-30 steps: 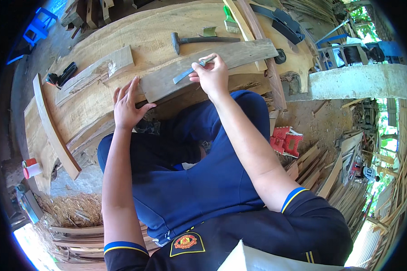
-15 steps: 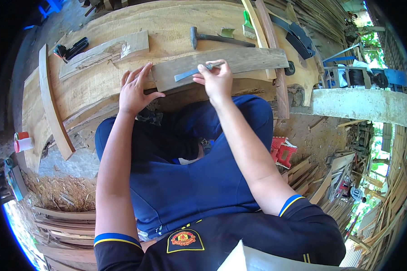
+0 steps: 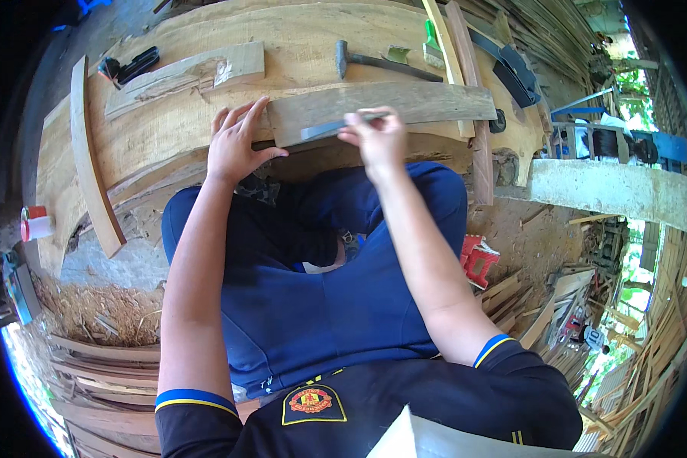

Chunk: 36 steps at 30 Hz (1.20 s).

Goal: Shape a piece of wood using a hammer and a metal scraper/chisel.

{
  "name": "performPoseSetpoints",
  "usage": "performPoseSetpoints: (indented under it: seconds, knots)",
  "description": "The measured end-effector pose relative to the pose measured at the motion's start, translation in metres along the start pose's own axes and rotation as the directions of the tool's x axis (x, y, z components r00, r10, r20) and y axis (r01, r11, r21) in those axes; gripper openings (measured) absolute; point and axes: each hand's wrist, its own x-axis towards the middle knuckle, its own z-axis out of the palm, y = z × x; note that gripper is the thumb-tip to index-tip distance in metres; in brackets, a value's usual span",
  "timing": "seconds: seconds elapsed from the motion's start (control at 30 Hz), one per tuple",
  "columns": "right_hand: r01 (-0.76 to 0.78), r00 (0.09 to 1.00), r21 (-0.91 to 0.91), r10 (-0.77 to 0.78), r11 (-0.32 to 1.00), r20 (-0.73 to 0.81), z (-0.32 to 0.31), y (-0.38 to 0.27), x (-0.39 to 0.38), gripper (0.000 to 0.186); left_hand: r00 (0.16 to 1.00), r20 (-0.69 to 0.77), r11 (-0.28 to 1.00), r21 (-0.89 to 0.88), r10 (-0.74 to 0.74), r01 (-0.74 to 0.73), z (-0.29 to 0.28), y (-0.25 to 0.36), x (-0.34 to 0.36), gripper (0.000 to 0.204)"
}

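One flat metal blade (image 3: pixel 324 129) is sitting over the near edge of a grey-brown board (image 3: pixel 435 101); compared with a second ago it is lying closer to level, its tip nearing the board's left end. The right hand (image 3: pixel 378 140), blurring slightly, is pinching it firmly, and the blur is hiding whether the blade is touching the wood. The left hand (image 3: pixel 234 149) is keeping its place by that end, its fingers and thumb spreading apart. A black shirt (image 3: pixel 404 404) is bearing a yellow-edged badge (image 3: pixel 313 402) with a red and yellow crest and lettering. A broad wooden slab (image 3: pixel 305 61) is carrying the board, a hammer (image 3: pixel 393 68) and a green-handled brush (image 3: pixel 433 47). Around it, shavings (image 3: pixel 118 309) are covering ground at lower left, and planks (image 3: pixel 107 374) are lying stacked below them.
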Motion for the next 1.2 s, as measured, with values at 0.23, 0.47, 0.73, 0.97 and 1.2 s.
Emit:
performPoseSetpoints:
  seconds: [0.23, 0.47, 0.73, 0.97, 1.2]
  knots:
    - [0.017, 1.000, -0.060, -0.016, 0.998, 0.018, 0.009, -0.001, -0.002, 0.025, 1.000, 0.007, 1.000, -0.001, -0.030, 0.030, -0.004, -0.001, -0.003, 0.104]
    - [0.070, 0.993, 0.000, -0.070, 0.998, -0.098, -0.032, -0.020, 0.017, 0.024, 1.000, -0.010, 1.000, -0.008, 0.017, -0.017, 0.000, -0.001, 0.002, 0.104]
    - [0.115, 0.992, -0.148, -0.104, 0.982, 0.078, 0.030, 0.012, -0.005, 0.025, 1.000, -0.019, 1.000, -0.017, 0.008, -0.009, 0.001, 0.002, 0.003, 0.106]
    - [0.160, 0.912, -0.158, -0.207, 0.974, -0.355, -0.117, -0.066, 0.056, 0.026, 1.000, -0.028, 1.000, -0.009, 0.006, -0.006, -0.005, 0.004, 0.001, 0.102]
    - [0.113, 0.975, -0.026, -0.115, 0.993, -0.190, -0.068, -0.040, 0.049, 0.023, 1.000, -0.005, 0.999, -0.011, 0.030, -0.030, -0.004, 0.004, 0.003, 0.098]
